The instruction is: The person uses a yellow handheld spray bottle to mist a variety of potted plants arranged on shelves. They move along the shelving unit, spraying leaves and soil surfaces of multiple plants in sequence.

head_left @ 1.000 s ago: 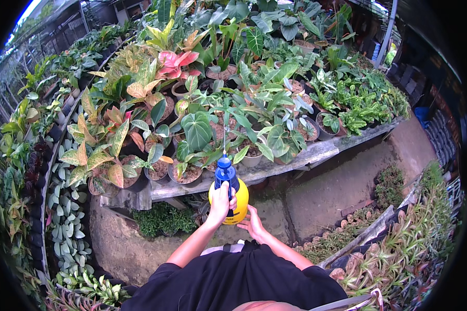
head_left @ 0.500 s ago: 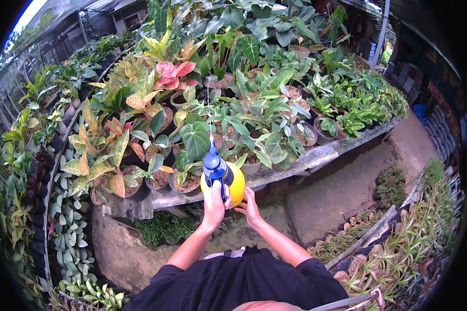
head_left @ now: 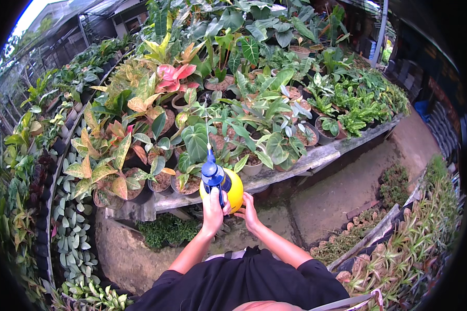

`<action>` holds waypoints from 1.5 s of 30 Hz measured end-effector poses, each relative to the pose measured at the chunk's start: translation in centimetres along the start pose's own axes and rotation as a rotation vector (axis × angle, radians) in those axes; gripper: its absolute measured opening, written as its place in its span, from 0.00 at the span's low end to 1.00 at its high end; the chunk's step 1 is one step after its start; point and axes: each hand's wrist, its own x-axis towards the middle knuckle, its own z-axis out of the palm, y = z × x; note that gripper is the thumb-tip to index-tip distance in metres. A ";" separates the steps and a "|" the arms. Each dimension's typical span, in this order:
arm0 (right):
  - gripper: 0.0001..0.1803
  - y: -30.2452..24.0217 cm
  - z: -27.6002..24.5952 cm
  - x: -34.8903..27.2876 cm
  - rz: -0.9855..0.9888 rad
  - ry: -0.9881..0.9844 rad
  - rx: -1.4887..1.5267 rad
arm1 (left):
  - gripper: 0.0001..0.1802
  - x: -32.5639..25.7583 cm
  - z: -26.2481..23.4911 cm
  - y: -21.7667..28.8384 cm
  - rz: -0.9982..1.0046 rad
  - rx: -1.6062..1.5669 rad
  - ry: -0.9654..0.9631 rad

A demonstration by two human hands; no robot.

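A yellow pump spray bottle [head_left: 235, 192] with a blue head and nozzle points away from me over the table edge. My left hand [head_left: 213, 211] is closed round its blue handle, thumb on top. Against the bottle's lower right side rests my right hand [head_left: 250, 213], its fingers partly hidden behind the bottle. A thin jet of water [head_left: 207, 127] leaves the nozzle tip toward the potted plants. Just beyond the nozzle stands a plant with a broad, pale-veined green leaf [head_left: 195, 142].
Crowded potted plants fill a grey-edged table [head_left: 316, 165], among them a pink-leaved plant [head_left: 175, 78]. More plants stand in rows along the left. At right, a bed of spiky plants [head_left: 399, 249] borders the concrete path [head_left: 342, 192]. A metal post [head_left: 381, 33] rises behind the table.
The spray bottle and both hands have dropped slightly toward me, with the nozzle a little farther left. Water comes from the nozzle in both frames.
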 end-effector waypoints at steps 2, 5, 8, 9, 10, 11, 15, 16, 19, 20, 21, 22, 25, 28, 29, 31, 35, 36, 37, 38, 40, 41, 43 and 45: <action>0.27 -0.6 0.3 0.0 -0.003 0.001 0.013 | 0.22 -0.1 0.0 0.4 0.010 0.002 -0.013; 0.27 -0.8 0.3 0.1 -0.020 -0.007 0.013 | 0.22 -0.1 0.2 0.6 0.018 0.003 -0.007; 0.27 0.1 -0.1 0.0 0.001 -0.008 0.002 | 0.22 -0.3 0.2 0.4 0.003 0.018 0.004; 0.27 0.5 -0.2 -0.2 0.013 -0.010 -0.004 | 0.22 -0.4 0.1 0.2 -0.012 0.012 0.005; 0.26 0.9 -0.5 -0.4 0.024 -0.012 -0.010 | 0.22 -0.5 0.1 0.0 -0.026 0.005 0.005; 0.26 1.3 -0.6 -0.6 0.060 -0.006 0.000 | 0.22 -0.6 -0.1 -0.2 -0.040 0.002 0.009; 0.25 2.9 -0.9 -1.5 0.125 0.020 0.005 | 0.19 -1.2 -0.5 -1.1 -0.076 -0.056 0.033; 0.25 3.4 -1.0 -1.6 0.130 0.022 0.007 | 0.20 -1.3 -0.6 -1.2 -0.089 -0.048 0.041; 0.25 4.0 -0.9 -1.4 0.136 0.038 0.016 | 0.21 -1.1 -1.3 -1.4 -0.132 -0.016 -0.023; 0.25 3.8 -0.7 -1.2 0.134 0.045 0.021 | 0.21 -0.9 -1.4 -1.1 -0.132 -0.015 -0.020; 0.25 3.6 -0.4 -0.9 0.132 0.052 0.026 | 0.21 -0.6 -1.4 -0.7 -0.132 -0.015 -0.018; 0.25 3.4 0.0 -0.7 0.118 0.050 0.020 | 0.21 -0.2 -1.5 -0.4 -0.132 -0.013 -0.015; 0.25 1.2 1.3 0.6 0.058 0.051 0.002 | 0.21 1.8 -1.9 0.8 -0.096 -0.035 -0.008; 0.26 -1.7 3.0 2.7 -0.008 0.045 0.009 | 0.21 4.5 -2.5 2.8 -0.044 -0.044 -0.085; 0.26 -2.7 3.5 3.6 -0.032 0.047 0.012 | 0.21 5.5 -2.5 3.4 -0.025 -0.055 -0.079; 0.26 -4.1 4.6 5.2 -0.103 0.062 0.018 | 0.22 7.3 -2.4 5.0 0.000 -0.061 -0.074; 0.26 -6.6 6.9 7.5 -0.165 0.055 0.051 | 0.22 10.4 -3.5 7.2 0.032 -0.067 -0.171; 0.26 -6.8 7.3 8.0 -0.165 0.058 0.048 | 0.22 11.0 -3.8 7.5 0.032 -0.061 -0.186; 0.26 -7.0 7.6 8.4 -0.164 0.062 0.045 | 0.22 11.5 -4.1 7.8 0.033 -0.056 -0.201; 0.26 -6.9 7.8 8.7 -0.160 0.069 0.046 | 0.22 11.8 -4.3 7.9 0.025 -0.062 -0.200; 0.26 -6.5 8.1 9.1 -0.131 0.020 0.066 | 0.22 12.2 -4.6 8.2 0.009 -0.073 -0.202; 0.26 -6.1 8.1 9.2 -0.114 0.014 0.061 | 0.20 12.4 -4.9 8.2 0.000 -0.118 -0.189; 0.25 -5.4 8.2 9.6 -0.077 0.019 0.060 | 0.20 12.8 -5.5 7.8 -0.007 -0.115 -0.200; 0.26 -5.4 8.9 9.5 -0.076 0.041 0.040 | 0.20 13.0 -5.9 7.8 -0.012 -0.113 -0.197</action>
